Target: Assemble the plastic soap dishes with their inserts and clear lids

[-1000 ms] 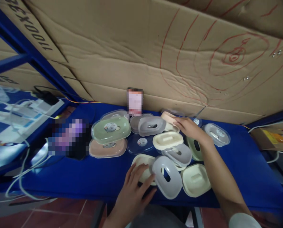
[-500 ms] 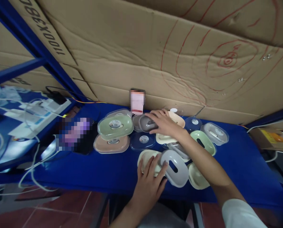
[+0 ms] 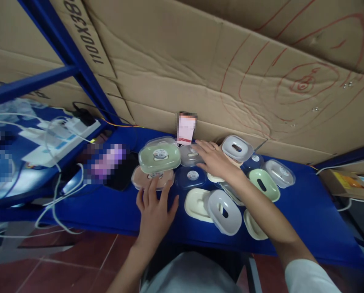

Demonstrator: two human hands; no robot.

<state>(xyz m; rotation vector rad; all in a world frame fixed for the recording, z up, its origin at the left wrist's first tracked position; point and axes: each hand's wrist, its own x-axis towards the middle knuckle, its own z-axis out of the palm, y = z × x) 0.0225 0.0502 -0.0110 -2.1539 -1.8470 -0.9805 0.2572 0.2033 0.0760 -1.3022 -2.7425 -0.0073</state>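
Observation:
Several oval plastic soap boxes and lids lie clustered on a blue-covered table [image 3: 316,211]. My left hand [image 3: 155,207] is open with spread fingers, its fingertips touching the pink box [image 3: 142,179] that sits under a green box [image 3: 159,157]. My right hand [image 3: 214,160] is open and flat, reaching over a grey box [image 3: 187,154] and a dark blue lid [image 3: 191,178]. A grey lid with a slot [image 3: 224,212] and a cream tray [image 3: 196,203] lie near the front edge. Another grey slotted lid [image 3: 236,148] rests at the back.
A cardboard wall [image 3: 200,69] with red scribbles rises behind the table. A blue metal frame [image 3: 62,44] stands at the left, with a power strip [image 3: 62,136] and white cables. A pale green tray [image 3: 264,184] and a clear lid [image 3: 280,173] lie to the right.
My left hand left the cream tray and slid left to the pink box. My right hand let the grey box go and now lies flat. The view shifted left.

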